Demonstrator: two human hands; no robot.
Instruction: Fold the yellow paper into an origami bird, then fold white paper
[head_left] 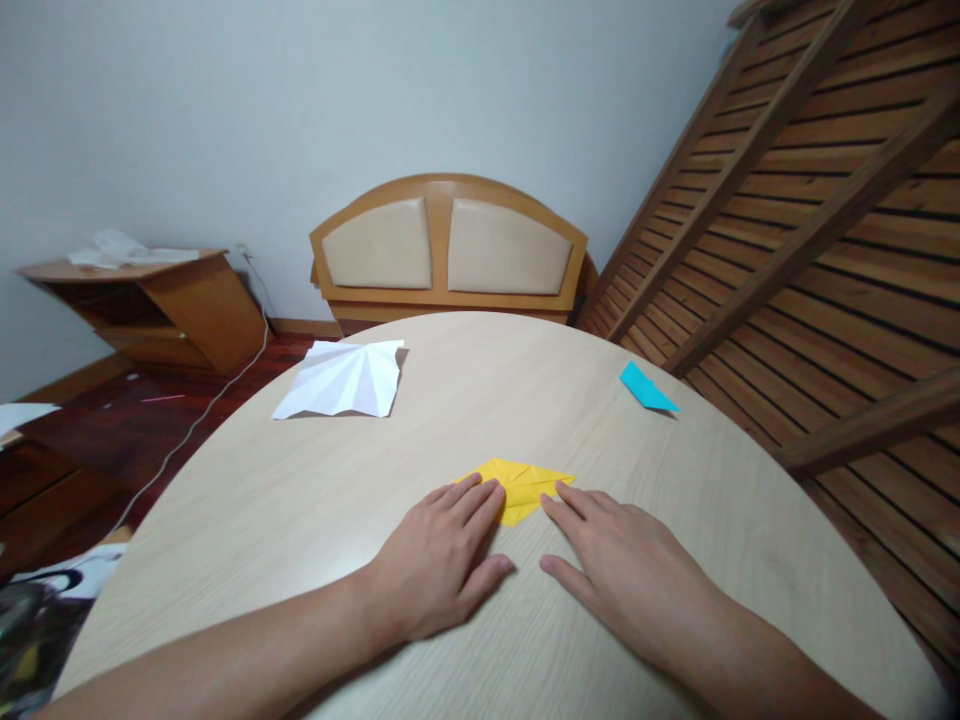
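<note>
- Folded yellow paper diamond [523,490], one: under fingertips of your left hand [442,555] and right hand [622,550], both unclenched.
- Pleated white paper sheet [345,380], one.
- Folded turquoise paper strip [646,387], one.

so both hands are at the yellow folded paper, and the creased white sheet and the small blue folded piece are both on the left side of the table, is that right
Not quite: the small blue folded piece is on the right side of the table, as the head view shows. The rest of your statement stands.
</note>
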